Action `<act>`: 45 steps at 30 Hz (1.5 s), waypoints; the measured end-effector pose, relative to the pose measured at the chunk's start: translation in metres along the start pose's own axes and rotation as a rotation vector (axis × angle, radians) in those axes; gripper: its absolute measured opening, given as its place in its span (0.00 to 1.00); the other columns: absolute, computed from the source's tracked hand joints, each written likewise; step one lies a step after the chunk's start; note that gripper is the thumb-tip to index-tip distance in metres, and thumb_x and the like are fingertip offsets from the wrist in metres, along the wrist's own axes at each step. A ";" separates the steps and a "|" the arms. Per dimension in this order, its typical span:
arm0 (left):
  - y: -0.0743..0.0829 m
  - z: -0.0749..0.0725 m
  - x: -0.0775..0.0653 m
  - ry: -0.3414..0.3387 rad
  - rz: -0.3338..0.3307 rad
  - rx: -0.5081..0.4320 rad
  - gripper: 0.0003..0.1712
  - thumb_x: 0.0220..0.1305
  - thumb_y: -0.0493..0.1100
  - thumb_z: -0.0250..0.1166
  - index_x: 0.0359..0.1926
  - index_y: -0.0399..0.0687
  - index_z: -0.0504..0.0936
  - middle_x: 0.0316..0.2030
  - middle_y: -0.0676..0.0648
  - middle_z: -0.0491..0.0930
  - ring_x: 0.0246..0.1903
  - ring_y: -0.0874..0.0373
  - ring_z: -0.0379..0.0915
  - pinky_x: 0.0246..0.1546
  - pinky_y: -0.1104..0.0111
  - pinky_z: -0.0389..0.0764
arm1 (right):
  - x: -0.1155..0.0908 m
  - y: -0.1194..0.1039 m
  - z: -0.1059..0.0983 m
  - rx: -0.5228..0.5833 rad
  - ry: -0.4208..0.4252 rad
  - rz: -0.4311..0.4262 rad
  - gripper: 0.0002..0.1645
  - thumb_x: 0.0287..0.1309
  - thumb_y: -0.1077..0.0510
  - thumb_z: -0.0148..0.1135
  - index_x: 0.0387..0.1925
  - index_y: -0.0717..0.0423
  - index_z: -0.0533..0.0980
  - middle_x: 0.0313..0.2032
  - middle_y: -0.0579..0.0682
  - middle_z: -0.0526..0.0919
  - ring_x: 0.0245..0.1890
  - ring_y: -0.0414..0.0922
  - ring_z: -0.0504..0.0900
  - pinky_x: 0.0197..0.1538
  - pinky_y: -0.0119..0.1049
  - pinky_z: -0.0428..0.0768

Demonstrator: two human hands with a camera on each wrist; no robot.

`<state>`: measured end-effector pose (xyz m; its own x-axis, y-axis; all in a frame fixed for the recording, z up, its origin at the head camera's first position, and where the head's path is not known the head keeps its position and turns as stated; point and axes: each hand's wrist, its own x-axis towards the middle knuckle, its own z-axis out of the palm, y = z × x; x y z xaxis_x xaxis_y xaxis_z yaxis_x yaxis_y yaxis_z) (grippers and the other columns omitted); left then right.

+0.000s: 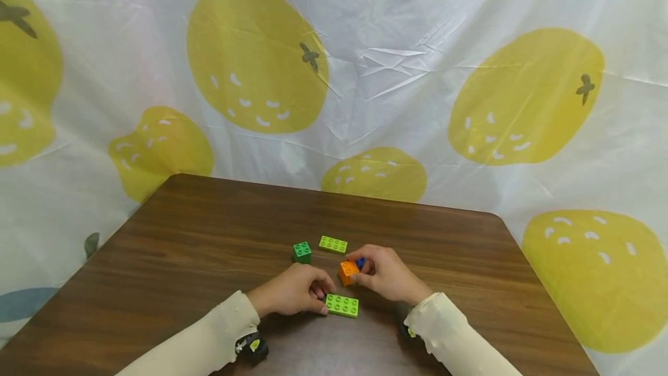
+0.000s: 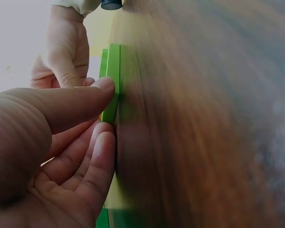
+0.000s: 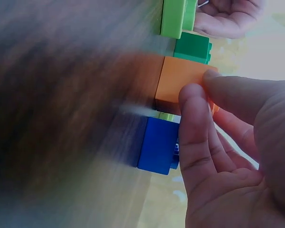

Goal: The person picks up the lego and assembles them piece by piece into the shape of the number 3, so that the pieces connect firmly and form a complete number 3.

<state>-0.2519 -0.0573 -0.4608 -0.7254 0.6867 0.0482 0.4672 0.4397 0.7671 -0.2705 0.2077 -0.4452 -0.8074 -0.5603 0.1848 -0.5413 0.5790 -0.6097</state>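
Observation:
My left hand (image 1: 294, 292) pinches the left end of a flat lime-green building brick (image 1: 342, 305) on the table; the left wrist view shows the thumb on its near side (image 2: 113, 64). A little farther back, the thumb and fingers of my right hand (image 1: 386, 274) grip an orange brick (image 1: 347, 271), whose side faces the right wrist camera. Beside the orange brick stands a blue brick (image 3: 156, 145), partly hidden by the right fingers in the head view. The orange brick appears at or very near the tabletop.
A dark green brick (image 1: 302, 253) stands beyond the left hand. Another flat lime-green brick (image 1: 333, 244) lies farther back. The brown wooden table (image 1: 250, 213) ends at a white curtain (image 1: 386, 115) printed with yellow lemons.

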 end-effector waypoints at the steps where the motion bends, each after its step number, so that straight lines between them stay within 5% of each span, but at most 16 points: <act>1: 0.000 0.000 0.000 0.002 0.000 -0.002 0.17 0.55 0.37 0.82 0.46 0.45 0.88 0.39 0.53 0.88 0.36 0.66 0.79 0.40 0.75 0.81 | 0.000 0.000 0.000 0.000 0.000 0.000 0.22 0.62 0.62 0.75 0.57 0.60 0.83 0.42 0.49 0.86 0.29 0.33 0.81 0.30 0.30 0.82; 12: -0.001 0.000 -0.001 0.015 0.001 -0.009 0.16 0.55 0.37 0.82 0.45 0.46 0.89 0.37 0.54 0.88 0.36 0.66 0.79 0.40 0.75 0.81 | -0.001 -0.003 0.001 -0.025 0.027 -0.013 0.19 0.59 0.59 0.79 0.52 0.57 0.86 0.41 0.45 0.87 0.35 0.34 0.83 0.38 0.30 0.85; 23: 0.000 0.000 0.000 0.025 0.005 0.018 0.16 0.54 0.37 0.82 0.44 0.47 0.90 0.35 0.55 0.88 0.34 0.69 0.78 0.39 0.75 0.81 | -0.005 -0.010 -0.001 0.044 0.062 0.012 0.19 0.59 0.59 0.79 0.51 0.58 0.86 0.45 0.48 0.87 0.42 0.46 0.88 0.46 0.37 0.89; 45: 0.000 0.002 -0.001 0.042 -0.022 -0.028 0.16 0.53 0.36 0.82 0.44 0.46 0.91 0.36 0.54 0.90 0.33 0.68 0.82 0.37 0.75 0.84 | -0.021 -0.018 -0.004 0.068 0.098 -0.028 0.18 0.57 0.57 0.80 0.49 0.56 0.87 0.40 0.45 0.88 0.38 0.41 0.87 0.45 0.47 0.90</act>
<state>-0.2499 -0.0571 -0.4618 -0.7562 0.6519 0.0570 0.4369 0.4380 0.7857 -0.2446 0.2113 -0.4345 -0.8129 -0.5136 0.2748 -0.5497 0.5204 -0.6535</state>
